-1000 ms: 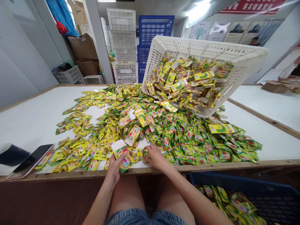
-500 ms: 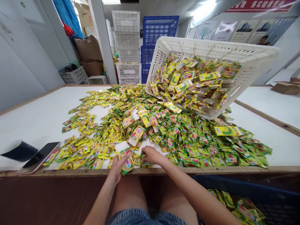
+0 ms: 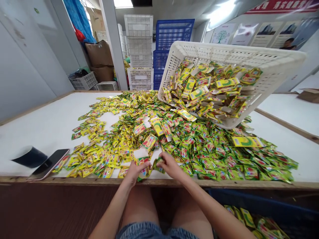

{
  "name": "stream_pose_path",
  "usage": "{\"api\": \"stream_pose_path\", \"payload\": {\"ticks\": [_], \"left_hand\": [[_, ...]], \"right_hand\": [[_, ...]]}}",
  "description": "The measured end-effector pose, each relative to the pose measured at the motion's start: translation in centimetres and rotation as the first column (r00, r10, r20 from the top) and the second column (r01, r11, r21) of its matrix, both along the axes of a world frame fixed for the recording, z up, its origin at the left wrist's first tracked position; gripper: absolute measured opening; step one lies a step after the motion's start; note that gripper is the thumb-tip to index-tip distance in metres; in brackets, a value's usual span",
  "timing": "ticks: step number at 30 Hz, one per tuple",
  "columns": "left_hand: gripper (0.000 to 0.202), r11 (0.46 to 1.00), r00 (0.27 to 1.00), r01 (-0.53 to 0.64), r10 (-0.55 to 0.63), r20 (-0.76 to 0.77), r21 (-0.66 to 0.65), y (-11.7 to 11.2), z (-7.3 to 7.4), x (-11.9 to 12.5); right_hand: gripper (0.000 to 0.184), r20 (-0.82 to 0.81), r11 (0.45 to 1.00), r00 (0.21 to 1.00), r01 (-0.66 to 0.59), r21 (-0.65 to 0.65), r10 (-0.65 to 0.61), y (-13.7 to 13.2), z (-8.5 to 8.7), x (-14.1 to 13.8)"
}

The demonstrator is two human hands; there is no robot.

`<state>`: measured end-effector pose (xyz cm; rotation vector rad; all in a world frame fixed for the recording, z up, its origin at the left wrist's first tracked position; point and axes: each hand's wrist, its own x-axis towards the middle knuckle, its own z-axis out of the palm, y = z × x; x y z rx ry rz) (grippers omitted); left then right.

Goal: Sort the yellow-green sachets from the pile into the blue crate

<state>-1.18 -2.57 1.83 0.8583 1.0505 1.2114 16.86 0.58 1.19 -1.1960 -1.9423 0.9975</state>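
Note:
At the near edge of the white table point(image 3: 37, 129), my left hand point(image 3: 134, 171) grips a small yellow-green carton point(image 3: 142, 162) with its white flap open. My right hand point(image 3: 169, 166) is closed on green-yellow sachets point(image 3: 158, 164) and holds them against the carton's side. A wide heap of the same sachets point(image 3: 199, 146) covers the table in front of both hands. Behind it a white plastic crate point(image 3: 249, 63) lies tipped on its side, spilling flat cartons and sachets.
A phone point(image 3: 48, 164) and a dark curved object point(image 3: 30, 156) lie at the table's left front edge. A blue crate point(image 3: 264, 212) holding filled cartons sits low on my right. Stacked white and blue crates point(image 3: 171, 33) stand behind the table.
My right hand picked sachets off the pile and brought them left to the carton in my left hand. The camera view shifted slightly left.

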Motion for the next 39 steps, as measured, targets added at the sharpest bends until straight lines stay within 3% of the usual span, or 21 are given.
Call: {"api": "stream_pose_path", "payload": {"ticks": [2, 4, 8, 15, 19, 22, 27, 33, 39], "left_hand": [[0.024, 0.999, 0.999, 0.041, -0.041, -0.014, -0.021, 0.1, 0.1, 0.4], [0.024, 0.994, 0.994, 0.106, -0.106, -0.017, -0.015, 0.1, 0.4, 1.0], [0.025, 0.977, 0.977, 0.211, -0.211, -0.018, 0.006, -0.1, 1.0, 2.4], [0.029, 0.964, 0.964, 0.265, -0.265, -0.017, -0.009, -0.8, 1.9, 2.8], [0.031, 0.966, 0.964, 0.257, -0.258, -0.071, -0.019, -0.7, 1.4, 3.0], [0.031, 0.966, 0.959, 0.258, -0.257, -0.121, -0.008, -0.3, 0.8, 3.4], [0.025, 0.956, 0.947, 0.29, -0.28, -0.159, 0.044, 0.7, 0.5, 4.1], [0.021, 0.946, 0.967, 0.178, -0.118, -0.226, 0.269, 2.4, -0.8, 6.0], [0.024, 0.949, 0.969, 0.225, -0.193, -0.157, 0.22, 2.5, -2.1, 6.4]], "right_hand": [[0.014, -0.242, 0.994, 0.967, 0.098, 0.042, -0.085, 0.6, 1.8, 0.2], [0.017, -0.391, 0.989, 0.917, 0.125, 0.075, -0.086, 1.0, 4.0, -0.1], [0.016, -0.325, 0.982, 0.946, 0.066, 0.176, -0.005, 1.2, 6.5, -1.5], [0.019, -0.029, 0.934, 0.999, -0.004, 0.356, 0.016, 1.1, 5.7, -0.8], [0.012, 0.169, 0.87, 0.985, -0.122, 0.477, 0.045, 1.1, 6.0, -0.6], [0.011, 0.285, 0.835, 0.958, -0.144, 0.53, -0.016, 1.1, 6.2, -1.0], [0.01, 0.268, 0.812, 0.957, -0.064, 0.58, -0.116, 0.7, 5.7, -1.1], [0.012, 0.224, 0.817, 0.949, 0.054, 0.574, -0.22, 0.2, 4.4, 0.0], [0.014, 0.251, 0.847, 0.933, 0.093, 0.523, -0.258, -1.0, 4.3, 1.7]]}}
